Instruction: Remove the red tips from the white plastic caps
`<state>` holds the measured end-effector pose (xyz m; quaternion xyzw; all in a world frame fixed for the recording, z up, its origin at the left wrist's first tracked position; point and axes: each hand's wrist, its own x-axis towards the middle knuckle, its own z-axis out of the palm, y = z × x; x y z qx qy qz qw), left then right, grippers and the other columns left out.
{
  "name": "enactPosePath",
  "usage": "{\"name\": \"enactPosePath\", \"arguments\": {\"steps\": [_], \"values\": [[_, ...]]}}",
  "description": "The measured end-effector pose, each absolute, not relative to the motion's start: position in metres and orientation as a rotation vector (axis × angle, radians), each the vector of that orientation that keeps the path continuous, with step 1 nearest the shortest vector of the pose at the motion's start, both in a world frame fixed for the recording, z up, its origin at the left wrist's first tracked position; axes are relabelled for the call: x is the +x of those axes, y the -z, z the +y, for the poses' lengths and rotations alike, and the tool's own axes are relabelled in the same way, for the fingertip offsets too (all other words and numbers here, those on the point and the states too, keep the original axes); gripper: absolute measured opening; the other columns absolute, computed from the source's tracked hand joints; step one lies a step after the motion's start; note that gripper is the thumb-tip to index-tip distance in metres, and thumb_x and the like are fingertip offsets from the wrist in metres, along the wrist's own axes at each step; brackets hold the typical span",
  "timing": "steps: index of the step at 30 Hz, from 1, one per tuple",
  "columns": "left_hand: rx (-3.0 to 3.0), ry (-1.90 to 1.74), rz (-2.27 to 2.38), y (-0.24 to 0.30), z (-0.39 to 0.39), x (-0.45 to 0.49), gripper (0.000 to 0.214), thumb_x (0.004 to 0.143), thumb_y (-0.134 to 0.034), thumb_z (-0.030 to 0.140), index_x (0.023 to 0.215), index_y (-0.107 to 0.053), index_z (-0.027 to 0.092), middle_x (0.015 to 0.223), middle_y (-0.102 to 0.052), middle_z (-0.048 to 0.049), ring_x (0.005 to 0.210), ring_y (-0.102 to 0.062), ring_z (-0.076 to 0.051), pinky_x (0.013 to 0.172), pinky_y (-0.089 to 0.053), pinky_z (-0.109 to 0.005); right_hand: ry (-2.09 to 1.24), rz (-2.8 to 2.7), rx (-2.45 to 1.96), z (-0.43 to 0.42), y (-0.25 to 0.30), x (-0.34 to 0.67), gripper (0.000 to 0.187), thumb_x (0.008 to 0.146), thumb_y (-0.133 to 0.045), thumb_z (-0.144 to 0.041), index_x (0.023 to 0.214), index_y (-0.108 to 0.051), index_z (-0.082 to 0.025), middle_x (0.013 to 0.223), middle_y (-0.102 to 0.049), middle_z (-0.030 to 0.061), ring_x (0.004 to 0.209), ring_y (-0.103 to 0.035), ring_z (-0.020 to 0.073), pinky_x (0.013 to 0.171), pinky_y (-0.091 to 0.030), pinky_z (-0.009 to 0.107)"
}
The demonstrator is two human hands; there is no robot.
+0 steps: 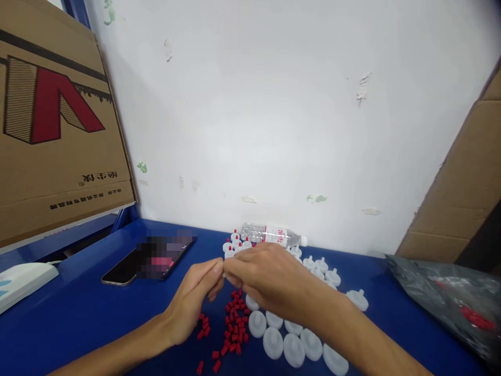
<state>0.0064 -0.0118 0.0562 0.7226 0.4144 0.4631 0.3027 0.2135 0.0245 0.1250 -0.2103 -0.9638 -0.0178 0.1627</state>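
Observation:
My left hand and my right hand meet fingertip to fingertip above a blue table. Both are pinched closed on a small part between them, too hidden to name. Under them lies a scatter of small red caps. White round disc parts lie in a row just below my right wrist, and more white discs spread behind that hand. Some discs with red caps fitted stand at the back.
A clear water bottle lies by the white wall. A phone lies at the left, a white device at the far left. Cardboard boxes stand at both sides. A grey plastic bag sits at the right.

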Motion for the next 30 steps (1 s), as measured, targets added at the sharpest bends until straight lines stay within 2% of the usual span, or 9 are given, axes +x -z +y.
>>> {"name": "enactPosePath", "arguments": {"steps": [2,4,7,12,15,17,20,25,30], "values": [[1.827,-1.265,1.112,-0.058,-0.011,0.006,0.051,0.110,-0.031,0.047,0.065,-0.035,0.024,0.060,-0.036,0.0024,0.056,-0.036,-0.015,0.054,-0.038,-0.028,0.095,-2.717,-0.638,0.035,-0.122,0.219,0.031,0.082,-0.051,0.005,0.090,-0.057,-0.024,0.081,-0.069,-0.0028,0.070,-0.055,0.0141,0.064,-0.030,0.030],[1.842,-1.267,1.126,-0.059,-0.009,0.006,0.050,0.110,-0.030,0.046,0.065,-0.031,0.024,0.061,-0.036,0.0023,0.056,-0.036,-0.015,0.054,-0.039,-0.028,0.090,-2.641,-0.741,0.050,-0.117,0.228,0.029,0.086,-0.051,0.002,0.092,-0.059,-0.025,0.084,-0.070,-0.0020,0.072,-0.057,0.0151,0.065,-0.030,0.029],[1.937,-1.184,1.156,-0.058,-0.007,0.006,0.045,0.107,-0.036,0.047,0.069,-0.037,0.023,0.065,-0.040,0.0023,0.060,-0.039,-0.015,0.056,-0.039,-0.028,0.062,-2.476,-0.930,0.073,-0.106,0.243,0.023,0.097,-0.049,-0.007,0.104,-0.060,-0.025,0.093,-0.073,0.0007,0.077,-0.061,0.0173,0.068,-0.035,0.029],[2.190,-0.917,1.347,-0.052,-0.005,0.010,0.026,0.101,-0.047,0.033,0.078,-0.050,0.021,0.072,-0.054,0.0020,0.065,-0.046,-0.016,0.061,-0.035,-0.029,-0.034,-2.277,-1.145,0.101,-0.086,0.261,0.022,0.101,-0.056,-0.017,0.121,-0.062,-0.025,0.102,-0.077,0.0027,0.097,-0.070,0.0216,0.083,-0.047,0.033],[2.289,-0.870,1.425,-0.048,-0.005,0.011,0.016,0.096,-0.050,0.023,0.083,-0.058,0.021,0.081,-0.061,-0.0007,0.071,-0.053,-0.018,0.064,-0.037,-0.030,-0.106,-2.283,-1.184,0.109,-0.080,0.267,0.013,0.101,-0.062,-0.024,0.111,-0.069,-0.023,0.103,-0.078,0.0023,0.100,-0.071,0.0208,0.090,-0.051,0.035],[2.405,-0.815,1.513,-0.045,-0.004,0.010,0.016,0.095,-0.049,0.019,0.088,-0.063,0.021,0.088,-0.065,-0.0029,0.077,-0.059,-0.021,0.068,-0.040,-0.032,-0.136,-2.304,-1.202,0.111,-0.076,0.269,0.013,0.101,-0.065,-0.030,0.103,-0.071,-0.019,0.102,-0.076,0.0029,0.097,-0.071,0.0201,0.090,-0.054,0.039],[2.500,-0.735,1.605,-0.041,-0.002,0.008,0.021,0.095,-0.049,0.017,0.096,-0.069,0.022,0.097,-0.068,-0.0050,0.083,-0.065,-0.022,0.072,-0.045,-0.033,-0.144,-2.332,-1.212,0.113,-0.071,0.269,0.021,0.101,-0.067,-0.038,0.103,-0.071,-0.017,0.105,-0.073,0.0042,0.099,-0.070,0.0205,0.093,-0.056,0.044],[2.515,-0.699,1.619,-0.038,0.001,0.008,0.027,0.095,-0.049,0.016,0.104,-0.073,0.022,0.104,-0.070,-0.0062,0.083,-0.070,-0.023,0.071,-0.050,-0.033,-0.160,-2.393,-1.190,0.116,-0.062,0.265,0.021,0.102,-0.067,-0.037,0.108,-0.070,-0.017,0.109,-0.072,0.0050,0.099,-0.070,0.0201,0.091,-0.058,0.043],[2.521,-0.691,1.610,-0.038,-0.001,0.008,0.033,0.096,-0.046,0.015,0.116,-0.070,0.022,0.107,-0.071,-0.0064,0.073,-0.068,-0.021,0.067,-0.049,-0.033,-0.142,-2.416,-1.230,0.119,-0.055,0.262,0.022,0.102,-0.067,-0.036,0.112,-0.070,-0.017,0.112,-0.072,0.0057,0.099,-0.070,0.0202,0.090,-0.059,0.043]]}}
